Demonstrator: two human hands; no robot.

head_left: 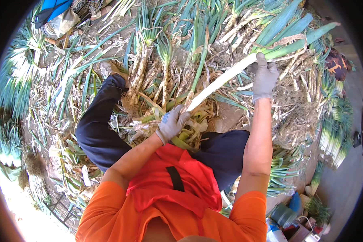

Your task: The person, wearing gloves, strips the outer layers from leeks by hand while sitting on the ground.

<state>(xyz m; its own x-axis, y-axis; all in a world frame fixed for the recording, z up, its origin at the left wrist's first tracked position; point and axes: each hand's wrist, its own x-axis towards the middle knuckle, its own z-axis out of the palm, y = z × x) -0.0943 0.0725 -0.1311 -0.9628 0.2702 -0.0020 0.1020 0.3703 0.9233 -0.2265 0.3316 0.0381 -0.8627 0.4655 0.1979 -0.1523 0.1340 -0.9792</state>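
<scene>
A long green onion with a bare white stalk (222,82) stretches slantwise between my two gloved hands. My right hand (264,74) grips it where the white shaft meets the broad green leaves (286,39). Lower down, my left hand (173,122) is closed around the root end, where brown dry skin clings. The roots themselves are hidden by that hand. Peeled leaves and husks (196,128) lie heaped between my legs, just under the left hand. Unpeeled green onions with soil-brown stalks (142,68) lie beyond, their leaves pointing away from me.
More unpeeled onions (236,33) cover the ground ahead. Bundles of white-stalked onions lie at far left (21,72) and right (335,130). A mat of roots (299,121) sits right of my forearm. A large plastic bottle (283,215) lies at lower right. Another person's blue garment (56,9) shows at upper left.
</scene>
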